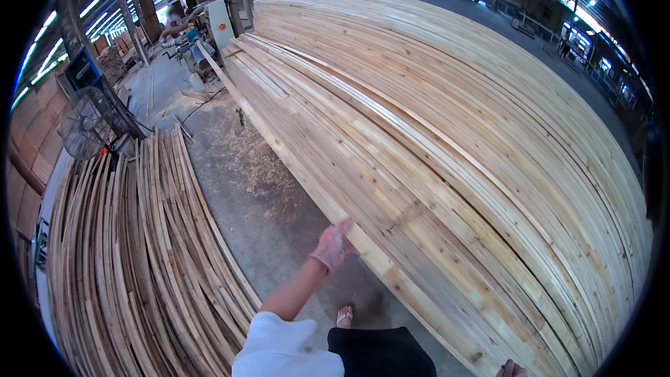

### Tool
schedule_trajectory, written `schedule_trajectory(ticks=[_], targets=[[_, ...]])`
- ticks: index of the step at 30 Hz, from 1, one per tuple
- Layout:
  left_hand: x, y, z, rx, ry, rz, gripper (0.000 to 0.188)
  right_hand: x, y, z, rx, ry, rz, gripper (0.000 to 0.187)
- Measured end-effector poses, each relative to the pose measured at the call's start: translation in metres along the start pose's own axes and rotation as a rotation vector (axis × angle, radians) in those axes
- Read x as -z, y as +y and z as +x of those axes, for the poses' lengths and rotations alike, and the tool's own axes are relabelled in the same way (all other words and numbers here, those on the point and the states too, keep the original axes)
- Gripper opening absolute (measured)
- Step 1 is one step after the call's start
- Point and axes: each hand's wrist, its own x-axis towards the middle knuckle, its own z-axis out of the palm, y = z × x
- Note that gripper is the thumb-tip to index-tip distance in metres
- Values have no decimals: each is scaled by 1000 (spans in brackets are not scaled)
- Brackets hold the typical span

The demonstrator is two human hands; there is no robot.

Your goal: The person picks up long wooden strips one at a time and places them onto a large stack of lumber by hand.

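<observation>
My left hand (pixel 332 247), in a pinkish glove, is closed on the outer edge of a long pale wooden board (pixel 377 260). Its thumb side lies at the board's top, and the other fingers are partly hidden at the edge. This board runs along the near side of a broad stack of similar boards (pixel 447 160), its far end reaching toward a machine. At the bottom edge of the picture, my right hand (pixel 513 369) shows only in small part over the boards, so its grip is hidden.
A wide pile of thin wooden strips (pixel 146 258) lies on the left. Sawdust (pixel 258 160) covers the concrete floor between pile and stack. A standing fan (pixel 87 122) is at the far left. The machine (pixel 220 24) with a grey control box stands at the far end.
</observation>
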Motion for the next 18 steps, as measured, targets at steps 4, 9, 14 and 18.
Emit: schedule_trajectory(ticks=[4, 9, 14, 18], targets=[[33, 62, 67, -40, 36, -73, 39, -3, -97, 17, -53, -45, 70, 40], [77, 132, 131, -151, 172, -42, 34, -30, -196, 38, 224, -114, 32, 49], [94, 125, 123, -8, -173, -74, 49, -88, -253, 80, 5, -157, -53, 52], [56, 9, 73, 568, -747, -4, 43, -121, -309, 108, 341, -213, 140, 42]])
